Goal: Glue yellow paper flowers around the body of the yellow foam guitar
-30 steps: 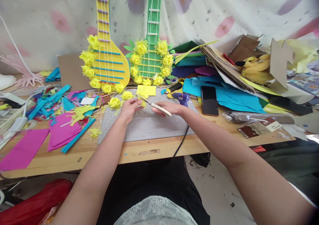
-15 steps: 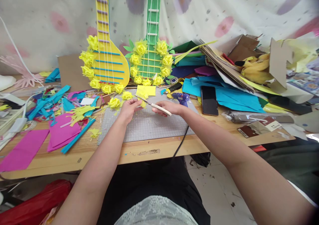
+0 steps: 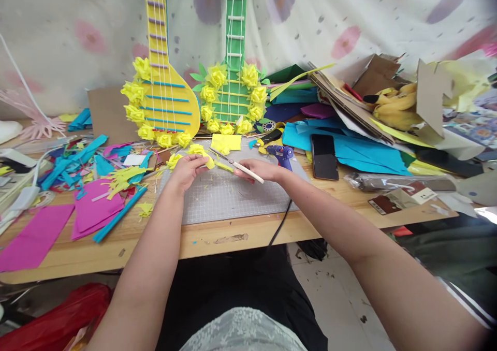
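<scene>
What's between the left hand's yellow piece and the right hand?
In the head view, scissor blades and a narrow yellow strip, over the grey cutting mat.

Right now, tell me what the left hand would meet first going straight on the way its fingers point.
Most likely the scissor blades extending from the right hand: they cross the line just beyond the left hand and its yellow piece, though one view leaves depth unclear.

White-handled scissors (image 3: 249, 170), held diagonally, yellow paper piece (image 3: 210, 162)
</scene>
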Motion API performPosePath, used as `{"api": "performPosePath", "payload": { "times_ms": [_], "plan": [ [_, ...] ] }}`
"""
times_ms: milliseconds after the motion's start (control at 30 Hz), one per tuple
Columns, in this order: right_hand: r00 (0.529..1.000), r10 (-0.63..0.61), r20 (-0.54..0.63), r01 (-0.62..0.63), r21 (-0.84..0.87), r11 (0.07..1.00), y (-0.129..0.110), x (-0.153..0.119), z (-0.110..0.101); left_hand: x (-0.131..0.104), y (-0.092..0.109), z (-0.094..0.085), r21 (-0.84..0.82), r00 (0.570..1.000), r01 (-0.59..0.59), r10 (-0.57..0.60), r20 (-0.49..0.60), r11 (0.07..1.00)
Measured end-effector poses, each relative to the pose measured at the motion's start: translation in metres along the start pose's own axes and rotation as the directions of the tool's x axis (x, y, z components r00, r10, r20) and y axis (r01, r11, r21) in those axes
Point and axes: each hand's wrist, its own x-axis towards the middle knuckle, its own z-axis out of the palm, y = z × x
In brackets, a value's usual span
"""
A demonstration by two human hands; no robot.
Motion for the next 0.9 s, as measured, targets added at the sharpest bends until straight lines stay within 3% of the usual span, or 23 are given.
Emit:
{"api": "performPosePath", "payload": {
  "times_ms": [267,600,900],
  "plan": [
    [0.995,-0.036,0.096,0.036,0.004,0.999,-0.011,0.000,0.001,-0.004,-0.004,0.010,0.024,0.991,0.031,-0.034,0.132,0.999],
    [0.995,-0.039,0.092,0.031,0.092,0.995,-0.004,0.005,0.003,-0.007,-0.002,0.014,0.018,0.989,0.077,-0.079,0.129,0.997],
    [0.997,0.059,0.059,-0.066,0.140,0.988,-0.005,0.002,0.002,-0.009,-0.001,0.016,0.047,0.990,0.085,-0.090,0.104,0.995]
  ]
}}
